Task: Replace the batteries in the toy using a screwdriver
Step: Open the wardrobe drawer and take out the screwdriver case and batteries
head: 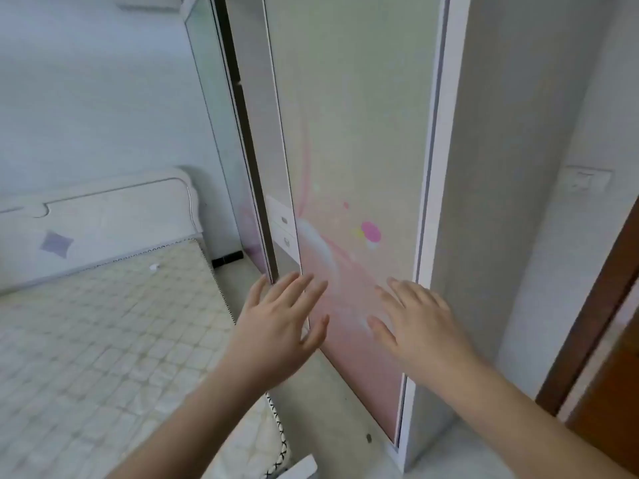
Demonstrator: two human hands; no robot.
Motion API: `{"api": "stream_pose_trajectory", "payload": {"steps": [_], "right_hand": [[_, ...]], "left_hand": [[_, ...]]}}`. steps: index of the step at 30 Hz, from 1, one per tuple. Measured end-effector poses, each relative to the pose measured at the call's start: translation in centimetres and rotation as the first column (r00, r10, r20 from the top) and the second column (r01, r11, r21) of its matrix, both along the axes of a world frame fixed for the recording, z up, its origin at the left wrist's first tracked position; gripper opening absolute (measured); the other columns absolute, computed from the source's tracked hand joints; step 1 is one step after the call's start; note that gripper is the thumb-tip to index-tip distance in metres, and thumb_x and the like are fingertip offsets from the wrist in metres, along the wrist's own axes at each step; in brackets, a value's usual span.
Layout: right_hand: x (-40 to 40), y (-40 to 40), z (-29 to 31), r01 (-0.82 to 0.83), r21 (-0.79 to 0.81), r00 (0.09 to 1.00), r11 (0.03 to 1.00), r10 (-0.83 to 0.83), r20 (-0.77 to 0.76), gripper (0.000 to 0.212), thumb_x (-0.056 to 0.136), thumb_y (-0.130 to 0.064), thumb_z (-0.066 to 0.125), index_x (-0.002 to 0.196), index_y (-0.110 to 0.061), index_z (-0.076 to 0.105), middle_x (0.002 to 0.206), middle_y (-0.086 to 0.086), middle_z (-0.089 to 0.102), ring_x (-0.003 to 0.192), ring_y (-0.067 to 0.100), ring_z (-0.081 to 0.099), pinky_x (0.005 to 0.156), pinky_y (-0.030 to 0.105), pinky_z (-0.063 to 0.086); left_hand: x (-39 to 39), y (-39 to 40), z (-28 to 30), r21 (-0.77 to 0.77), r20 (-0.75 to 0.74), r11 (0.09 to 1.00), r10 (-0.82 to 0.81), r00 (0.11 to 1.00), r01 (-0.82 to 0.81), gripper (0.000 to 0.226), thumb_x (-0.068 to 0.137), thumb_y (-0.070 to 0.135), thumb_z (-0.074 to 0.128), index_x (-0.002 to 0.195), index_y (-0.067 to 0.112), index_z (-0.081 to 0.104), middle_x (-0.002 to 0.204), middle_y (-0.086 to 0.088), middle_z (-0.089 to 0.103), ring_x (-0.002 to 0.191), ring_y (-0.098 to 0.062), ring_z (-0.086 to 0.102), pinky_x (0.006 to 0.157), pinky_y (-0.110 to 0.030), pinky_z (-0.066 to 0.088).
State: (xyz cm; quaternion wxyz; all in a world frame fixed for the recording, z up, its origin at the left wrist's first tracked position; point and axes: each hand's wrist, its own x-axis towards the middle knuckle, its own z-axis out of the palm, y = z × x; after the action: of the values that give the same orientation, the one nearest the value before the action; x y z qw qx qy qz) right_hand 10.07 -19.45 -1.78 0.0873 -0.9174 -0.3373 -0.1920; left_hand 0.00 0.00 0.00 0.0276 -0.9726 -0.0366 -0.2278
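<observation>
You stood facing a tall wardrobe with a sliding door (349, 133), a pale panel with a pink swirl and a few pink and yellow dots printed low on it. Both your hands were raised in front of that door, bare and empty.

Your left hand (276, 326) was at the door's left edge, its grip spread wide, the fingers (294, 288) reaching across the edge where the panel met a narrow dark opening (242, 108). Whether the fingertips touched the door could not be told. Your right hand (418, 326) was just beside it, over the pink part of the panel, its grip spread too, palm turned toward the door. The two hands were near each other but apart.

Through the gap behind the door's left edge, two small white drawers (285, 229) showed inside the wardrobe.

To your left lay a bed with a bare quilted mattress (103, 323) and a white headboard (103, 216) against the wall. To your right were a white wall with a switch plate (584, 178) and the brown frame of a doorway (594, 312).

The toy, the batteries and the screwdriver were not in view.
</observation>
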Motion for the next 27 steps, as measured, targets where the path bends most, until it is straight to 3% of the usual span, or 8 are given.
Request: {"api": "stream_pose_trajectory", "payload": {"steps": [6, 12, 16, 22, 27], "right_hand": [[2.2, 4.1, -1.1, -0.125, 0.016, 0.991, 0.992, 0.126, -0.038, 0.065, 0.091, -0.052, 0.020, 0.133, -0.017, 0.055, 0.133, 0.009, 0.057, 0.122, 0.030, 0.053, 0.100, 0.045, 0.045], [4.2, 10.6, -3.0, -0.207, 0.024, 0.978, 0.978, 0.207, -0.021, 0.060, 0.092, -0.051, 0.025, 0.127, -0.017, 0.059, 0.128, 0.006, 0.061, 0.115, 0.029, 0.057, 0.091, 0.043, 0.048], [5.0, 14.2, -4.7, -0.224, -0.043, 0.974, 0.974, 0.226, 0.024, 0.055, 0.090, -0.049, 0.033, 0.119, -0.016, 0.067, 0.119, 0.007, 0.066, 0.107, 0.029, 0.063, 0.084, 0.040, 0.052], [8.5, 16.5, -6.6, -0.181, -0.105, 0.983, 0.978, 0.177, -0.042, 0.054, 0.092, -0.048, 0.033, 0.120, -0.016, 0.066, 0.124, 0.009, 0.064, 0.110, 0.030, 0.061, 0.090, 0.041, 0.050], [11.0, 17.4, -9.3, -0.163, -0.158, 0.986, 0.974, 0.157, -0.048, 0.053, 0.093, -0.047, 0.034, 0.123, -0.014, 0.063, 0.128, 0.011, 0.061, 0.122, 0.035, 0.050, 0.104, 0.048, 0.033]], "left_hand": [[-0.3, 3.1, -2.2, -0.023, -0.042, 0.992, 0.121, 0.992, -0.123, 0.055, 0.096, 0.055, 0.027, 0.142, 0.031, 0.047, 0.144, 0.008, 0.051, 0.138, -0.013, 0.042, 0.113, -0.047, 0.028], [0.1, 9.2, -5.7, -0.131, -0.249, 0.967, 0.180, 0.952, -0.218, 0.071, 0.086, 0.068, 0.003, 0.151, 0.043, 0.014, 0.160, 0.018, 0.017, 0.149, -0.005, 0.008, 0.121, -0.047, 0.009], [0.8, 13.1, -7.2, -0.169, -0.217, 0.950, 0.223, 0.950, -0.262, 0.071, 0.087, 0.066, 0.004, 0.151, 0.042, 0.018, 0.159, 0.018, 0.021, 0.148, -0.006, 0.011, 0.120, -0.045, 0.010], [4.2, 16.5, -8.8, -0.188, -0.201, 0.961, 0.164, 0.966, -0.202, 0.066, 0.092, 0.062, 0.014, 0.150, 0.036, 0.029, 0.156, 0.014, 0.031, 0.147, -0.009, 0.021, 0.119, -0.044, 0.014], [7.3, 17.9, -11.0, -0.131, -0.197, 0.967, 0.192, 0.961, -0.220, 0.059, 0.095, 0.056, 0.022, 0.145, 0.031, 0.041, 0.153, 0.009, 0.038, 0.147, -0.014, 0.025, 0.119, -0.053, 0.011]]}}
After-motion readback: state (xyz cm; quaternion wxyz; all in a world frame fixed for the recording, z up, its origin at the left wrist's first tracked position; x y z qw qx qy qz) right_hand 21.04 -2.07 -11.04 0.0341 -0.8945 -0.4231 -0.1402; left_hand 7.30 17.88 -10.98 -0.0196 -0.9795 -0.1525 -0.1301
